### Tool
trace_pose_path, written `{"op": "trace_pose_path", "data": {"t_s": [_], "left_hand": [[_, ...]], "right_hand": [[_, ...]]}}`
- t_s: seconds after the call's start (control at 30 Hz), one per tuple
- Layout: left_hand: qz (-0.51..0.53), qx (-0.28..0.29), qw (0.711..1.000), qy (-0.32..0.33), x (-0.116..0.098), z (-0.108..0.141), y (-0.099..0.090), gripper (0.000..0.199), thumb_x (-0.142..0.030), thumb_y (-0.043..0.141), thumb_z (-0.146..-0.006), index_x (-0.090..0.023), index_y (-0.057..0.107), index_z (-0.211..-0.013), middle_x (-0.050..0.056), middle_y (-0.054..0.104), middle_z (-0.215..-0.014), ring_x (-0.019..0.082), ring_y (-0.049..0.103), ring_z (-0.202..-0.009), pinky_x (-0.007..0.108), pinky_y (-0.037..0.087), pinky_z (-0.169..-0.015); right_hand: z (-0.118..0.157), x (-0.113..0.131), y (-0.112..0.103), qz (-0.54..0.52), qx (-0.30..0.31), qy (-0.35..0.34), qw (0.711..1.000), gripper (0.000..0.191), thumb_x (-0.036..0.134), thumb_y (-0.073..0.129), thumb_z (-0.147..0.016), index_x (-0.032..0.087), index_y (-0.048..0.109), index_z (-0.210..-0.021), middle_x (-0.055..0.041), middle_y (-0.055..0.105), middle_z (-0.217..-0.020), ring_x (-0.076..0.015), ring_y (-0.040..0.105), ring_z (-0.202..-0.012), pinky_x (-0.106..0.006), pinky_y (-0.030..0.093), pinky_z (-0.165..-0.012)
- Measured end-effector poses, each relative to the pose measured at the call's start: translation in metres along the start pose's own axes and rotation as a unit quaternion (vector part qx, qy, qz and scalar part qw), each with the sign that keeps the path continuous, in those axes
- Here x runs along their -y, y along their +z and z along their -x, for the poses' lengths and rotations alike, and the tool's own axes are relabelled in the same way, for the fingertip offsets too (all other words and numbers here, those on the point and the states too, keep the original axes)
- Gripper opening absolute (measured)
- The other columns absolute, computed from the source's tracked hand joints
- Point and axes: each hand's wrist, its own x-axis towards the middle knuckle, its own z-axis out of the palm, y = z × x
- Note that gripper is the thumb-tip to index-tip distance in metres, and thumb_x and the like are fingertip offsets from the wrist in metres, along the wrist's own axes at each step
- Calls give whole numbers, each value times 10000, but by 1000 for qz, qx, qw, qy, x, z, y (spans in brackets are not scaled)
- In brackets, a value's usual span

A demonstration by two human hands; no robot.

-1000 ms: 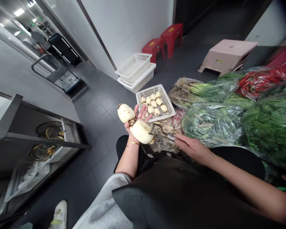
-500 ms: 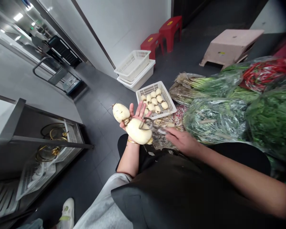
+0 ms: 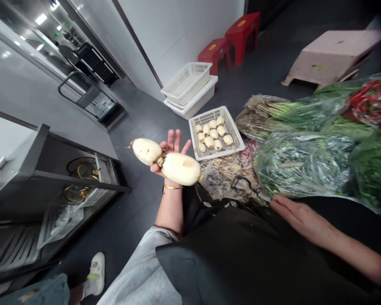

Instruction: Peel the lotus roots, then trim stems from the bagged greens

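Note:
A pale, peeled-looking lotus root (image 3: 181,168) of two joined segments lies across the palm of my left hand (image 3: 167,148), whose thumb and fingers show behind and around it. My right hand (image 3: 292,211) is closed round the handle of a peeler (image 3: 242,183) with a dark looped head. The peeler is apart from the root, low on the right above a heap of brownish peelings (image 3: 224,176). Beyond the root, a white slotted basket (image 3: 200,153) holds several short lotus root pieces (image 3: 213,134).
Bagged greens (image 3: 301,161) and bagged red peppers (image 3: 373,101) lie at right. White baskets (image 3: 190,82) are stacked by the wall near red stools (image 3: 214,53). A pink stool (image 3: 333,55) stands farther back. A metal shelf (image 3: 79,180) is at left; another person's shoe (image 3: 97,273) shows below it.
My right hand has drawn the peeler away from the lotus root, to the right and down. The root has tilted nearer level in my left hand. The whole view has shifted slightly.

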Motion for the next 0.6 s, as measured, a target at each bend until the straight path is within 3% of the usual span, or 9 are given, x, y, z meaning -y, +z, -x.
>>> {"op": "trace_pose_path", "data": {"t_s": [0.1, 0.2, 0.27, 0.33, 0.43, 0.5, 0.6], "left_hand": [[-18, 28, 999, -10, 3, 13, 5, 503, -711, 613, -611, -219, 583, -707, 86, 572, -946, 321, 536, -1116, 520, 453, -986], [-24, 42, 999, -6, 10, 21, 8, 520, -683, 660, -539, -204, 490, -652, 33, 483, -818, 232, 545, -908, 482, 478, -946], [-13, 48, 999, 8, 7, 18, 5, 515, -652, 680, -520, -205, 468, -661, 14, 444, -802, 203, 520, -871, 465, 471, -953], [-5, 45, 999, 24, -1, 12, -1, 512, -647, 674, -528, -208, 450, -667, 5, 415, -784, 187, 501, -847, 449, 472, -945], [-21, 32, 998, 41, -11, 8, -6, 527, -669, 650, -550, -209, 412, -647, -4, 379, -742, 172, 479, -785, 419, 496, -877], [-33, 36, 998, 41, -11, 10, -4, 538, -675, 647, -552, -205, 394, -621, -5, 366, -718, 170, 469, -751, 406, 511, -824], [-28, 62, 997, 36, -5, 16, 7, 529, -654, 663, -528, -201, 400, -598, -4, 361, -708, 177, 472, -753, 427, 512, -842]], "right_hand": [[-43, 57, -9, -23, 44, -64, 997, 396, 587, 308, -946, 269, 429, -744, 3, 513, -599, -169, 503, -530, -299, 396, -551], [-65, 90, 6, -31, 68, -101, 992, 317, 501, 300, -960, 252, 413, -799, 11, 523, -641, -171, 517, -581, -295, 389, -588], [-56, 78, 23, -19, 93, -90, 991, 282, 461, 301, -951, 249, 433, -822, 5, 533, -641, -183, 536, -599, -301, 393, -599], [-34, 45, 31, -2, 125, -52, 991, 301, 478, 315, -932, 252, 458, -793, -3, 544, -624, -199, 553, -596, -313, 406, -598], [-11, 10, 16, -7, 118, 8, 993, 372, 539, 317, -924, 258, 483, -745, -21, 582, -645, -212, 580, -624, -327, 435, -612], [-19, 21, 2, -8, 77, 11, 997, 378, 546, 310, -934, 258, 481, -757, -19, 576, -642, -201, 562, -604, -321, 427, -605], [-46, 73, 1, 3, 59, -45, 997, 323, 507, 313, -943, 259, 446, -786, 13, 513, -581, -174, 500, -526, -299, 381, -559]]}}
